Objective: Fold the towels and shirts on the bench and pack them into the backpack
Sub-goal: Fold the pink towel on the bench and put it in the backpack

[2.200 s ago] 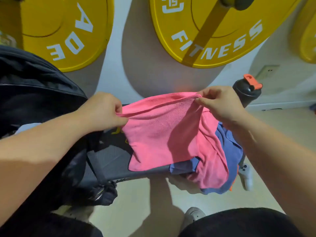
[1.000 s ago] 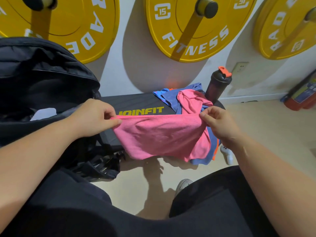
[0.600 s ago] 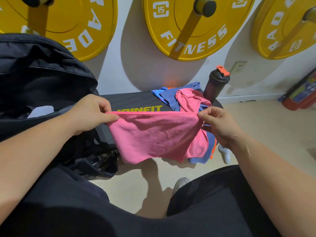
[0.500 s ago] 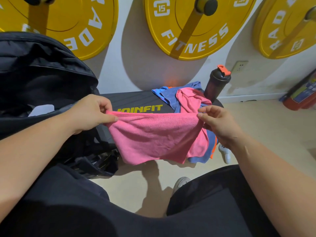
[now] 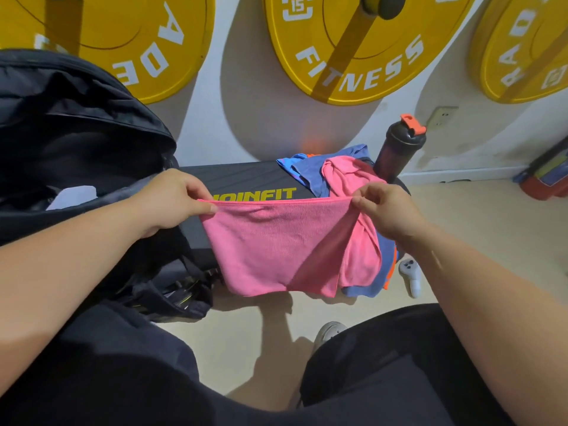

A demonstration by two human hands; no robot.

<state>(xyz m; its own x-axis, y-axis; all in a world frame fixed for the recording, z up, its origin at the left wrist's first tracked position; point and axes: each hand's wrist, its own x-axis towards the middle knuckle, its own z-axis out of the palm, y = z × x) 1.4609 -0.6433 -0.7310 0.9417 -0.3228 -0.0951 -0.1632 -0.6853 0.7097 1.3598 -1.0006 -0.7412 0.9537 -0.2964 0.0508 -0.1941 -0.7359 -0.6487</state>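
Observation:
A pink towel [image 5: 276,247] hangs stretched in front of the black bench [image 5: 246,179]. My left hand [image 5: 172,201] pinches its upper left corner and my right hand [image 5: 387,210] pinches the upper right edge. The towel's far part trails over a crumpled blue shirt [image 5: 310,170] on the bench's right end. The black backpack [image 5: 76,142] stands open on the left end of the bench, with something white [image 5: 73,195] inside it.
A dark shaker bottle with an orange cap [image 5: 399,149] stands behind the clothes. A white controller [image 5: 412,276] lies on the floor by the bench. Yellow weight plates [image 5: 353,47] hang on the wall. My knees fill the foreground.
Since two seconds ago the towel has come down from a raised spread to a taut band at bench height. In the last half second both hands barely shifted.

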